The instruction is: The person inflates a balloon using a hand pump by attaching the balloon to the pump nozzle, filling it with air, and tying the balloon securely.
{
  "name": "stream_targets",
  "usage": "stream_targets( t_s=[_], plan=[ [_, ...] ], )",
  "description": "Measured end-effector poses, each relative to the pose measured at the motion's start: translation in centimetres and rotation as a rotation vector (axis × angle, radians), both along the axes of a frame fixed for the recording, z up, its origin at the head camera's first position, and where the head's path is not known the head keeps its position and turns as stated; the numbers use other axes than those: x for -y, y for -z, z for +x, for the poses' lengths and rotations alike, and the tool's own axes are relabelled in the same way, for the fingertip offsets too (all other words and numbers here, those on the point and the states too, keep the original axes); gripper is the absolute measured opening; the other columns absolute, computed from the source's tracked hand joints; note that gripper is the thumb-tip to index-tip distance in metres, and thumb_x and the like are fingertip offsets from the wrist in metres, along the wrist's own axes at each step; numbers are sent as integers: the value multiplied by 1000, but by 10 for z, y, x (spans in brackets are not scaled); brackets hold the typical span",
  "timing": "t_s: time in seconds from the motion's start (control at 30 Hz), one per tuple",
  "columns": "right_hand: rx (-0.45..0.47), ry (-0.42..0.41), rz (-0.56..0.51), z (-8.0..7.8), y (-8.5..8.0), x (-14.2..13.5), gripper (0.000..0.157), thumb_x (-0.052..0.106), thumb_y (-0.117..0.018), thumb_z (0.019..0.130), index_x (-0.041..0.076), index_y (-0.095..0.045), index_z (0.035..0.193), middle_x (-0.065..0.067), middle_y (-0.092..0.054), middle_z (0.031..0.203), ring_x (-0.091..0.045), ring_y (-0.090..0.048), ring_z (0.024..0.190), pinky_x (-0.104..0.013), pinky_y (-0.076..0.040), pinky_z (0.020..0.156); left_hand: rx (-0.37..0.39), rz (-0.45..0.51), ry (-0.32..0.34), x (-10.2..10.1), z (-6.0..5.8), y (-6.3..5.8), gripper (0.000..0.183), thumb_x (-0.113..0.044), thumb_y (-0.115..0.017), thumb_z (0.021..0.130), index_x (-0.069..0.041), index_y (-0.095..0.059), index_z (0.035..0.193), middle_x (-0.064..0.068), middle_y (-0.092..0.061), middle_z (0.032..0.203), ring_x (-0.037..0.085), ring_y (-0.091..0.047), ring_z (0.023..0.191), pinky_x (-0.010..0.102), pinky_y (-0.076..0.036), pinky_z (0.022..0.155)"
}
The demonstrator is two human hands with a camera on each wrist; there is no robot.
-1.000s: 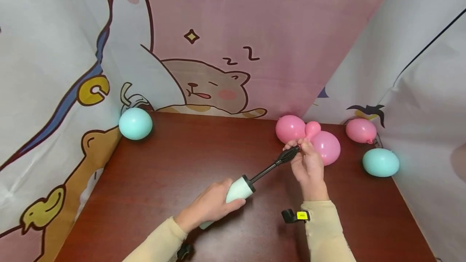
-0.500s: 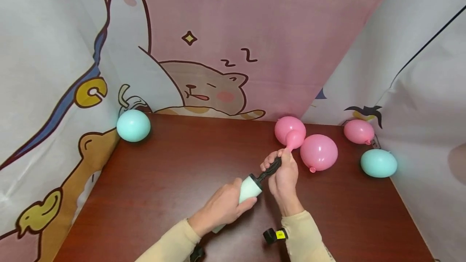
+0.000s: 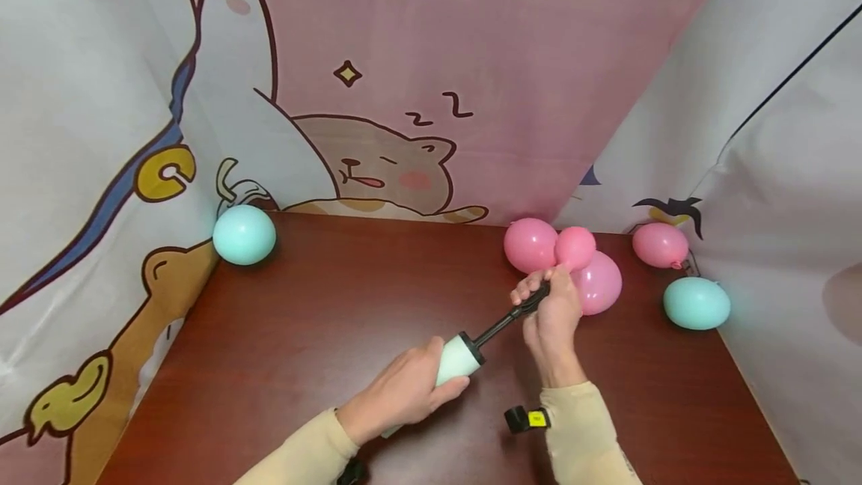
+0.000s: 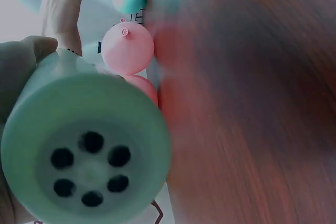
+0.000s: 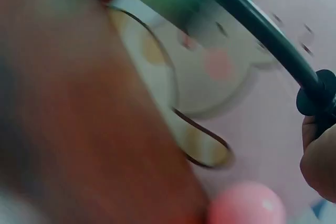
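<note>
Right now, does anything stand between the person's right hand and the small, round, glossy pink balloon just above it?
Nothing visible does. The right hand grips the black end of the pale-green cylindrical pump, and the small pink balloon meets that hand's upper edge. Two larger pink balloons show behind, not between.

Two letters show up on the pink backdrop (image 3: pixel 539 51): here's a small Z (image 3: pixel 419 119), and there, up to its right, a bigger Z (image 3: pixel 457 105), both over the dozing cartoon cat (image 3: pixel 397 163). Down by the right sleeve (image 3: pixel 582 425), a yellow label (image 3: pixel 537 418) on the black wrist device (image 3: pixel 516 419) carries print too tiny to read!
</note>
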State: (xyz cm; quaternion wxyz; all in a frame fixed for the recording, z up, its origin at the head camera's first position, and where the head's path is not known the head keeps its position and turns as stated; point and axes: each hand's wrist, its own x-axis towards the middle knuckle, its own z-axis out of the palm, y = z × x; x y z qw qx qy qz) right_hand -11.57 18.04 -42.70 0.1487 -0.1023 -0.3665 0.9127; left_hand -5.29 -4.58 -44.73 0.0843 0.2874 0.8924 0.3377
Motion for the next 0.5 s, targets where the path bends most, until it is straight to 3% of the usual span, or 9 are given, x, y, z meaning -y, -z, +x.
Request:
stream_targets(
  t_s=[0.13, 0.23, 0.37, 0.5],
  plan=[
    [7, -58, 70, 14, 15, 36, 34, 26, -30, 114, 11, -43, 86, -4, -47, 65, -15, -46, 53, -27, -45, 50, -27, 11, -33, -3, -5, 1, 41, -41, -70, 97, -3, -55, 103, -4, -48, 73, 6, -45, 56, 22, -38, 47],
    [15, -48, 125, 17, 12, 40, 33, 27, -32, 114, 11, -44, 87, -4, -49, 65, -16, -49, 52, -28, -48, 51, -11, 23, -41, -3, -6, 0, 40, -41, -70, 96, -4, -55, 104, -4, -48, 74, 6, -45, 58, 23, -39, 49],
    [-2, 11, 126, 5, -9, 9, 33, 20, -32, 113, 10, -45, 84, -5, -49, 65, -18, -48, 52, -28, -48, 49, 3, 41, -16, 3, -2, -6, 41, -42, -69, 98, -4, -55, 105, -4, -49, 75, 6, -45, 59, 23, -40, 49],
    [-11, 102, 115, -7, -23, -27, 33, 18, -36, 112, 9, -46, 82, -6, -47, 67, -18, -47, 53, -27, -49, 49, -39, 21, 14, 14, 3, -7, 39, -38, -70, 98, -3, -53, 104, -4, -48, 74, 5, -44, 58, 21, -38, 47]
  ],
)
